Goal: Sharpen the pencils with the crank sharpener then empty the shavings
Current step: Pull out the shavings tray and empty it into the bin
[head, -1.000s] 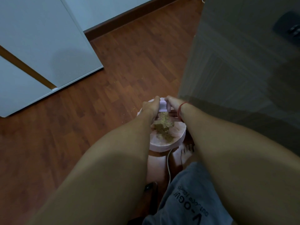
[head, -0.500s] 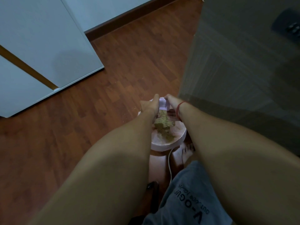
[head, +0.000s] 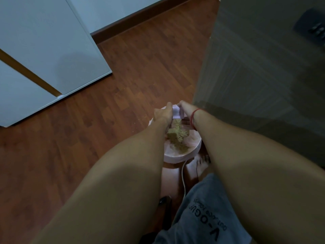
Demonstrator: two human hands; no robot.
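Fingers [head: 168, 105] of our left hand [head: 162, 114] and right hand [head: 185, 107] pinch what is probably the shavings drawer [head: 176, 112]; shavings [head: 177, 136] lie in the pink bin [head: 175, 158], so emptying looks nearly done.

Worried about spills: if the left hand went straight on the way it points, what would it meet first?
Probably the far rim of the pink bin, just beyond the left hand; past that, wooden floor. Depth is unclear.

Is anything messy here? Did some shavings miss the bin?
A little. Most shavings sit heaped in the pink bin below the held tray, but a few pale specks lie on the wooden floor just left of the bin, probably strays.
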